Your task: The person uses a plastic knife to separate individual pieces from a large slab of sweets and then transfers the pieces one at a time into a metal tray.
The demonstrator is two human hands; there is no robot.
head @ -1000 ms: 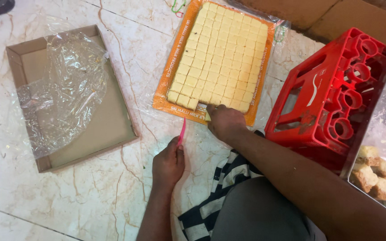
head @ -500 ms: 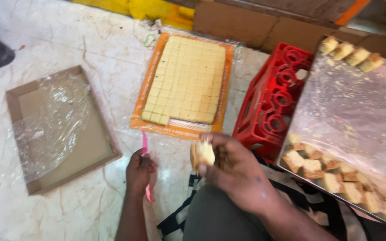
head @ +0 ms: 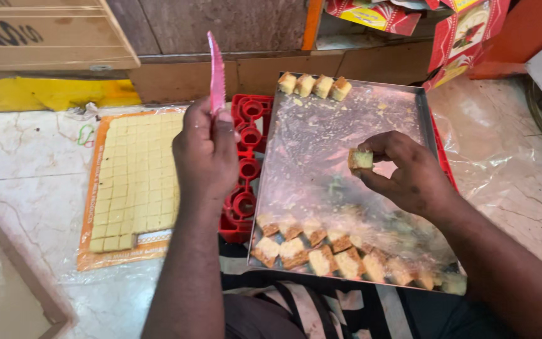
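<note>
Marble floor [head: 26,163], cardboard boxes behind. My right hand [head: 409,176] pinches sweet square [head: 361,159] over steel tray [head: 346,125]; filled row lies toward me. My left hand [head: 205,154] fisted round pink knife [head: 216,72], blade up.

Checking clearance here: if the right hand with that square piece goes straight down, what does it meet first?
Probably the plastic-lined metal tray: the right hand holds the square piece above a bare patch. Height is unclear.

a shiny metal tray [head: 409,100] is lined with glossy clear film. the crate [head: 246,157] beneath is of smooth red plastic. a thin pink plastic knife [head: 216,72] is seen. the floor [head: 26,169] is polished veined marble; the boxes [head: 32,31] are matt brown cardboard.
</note>
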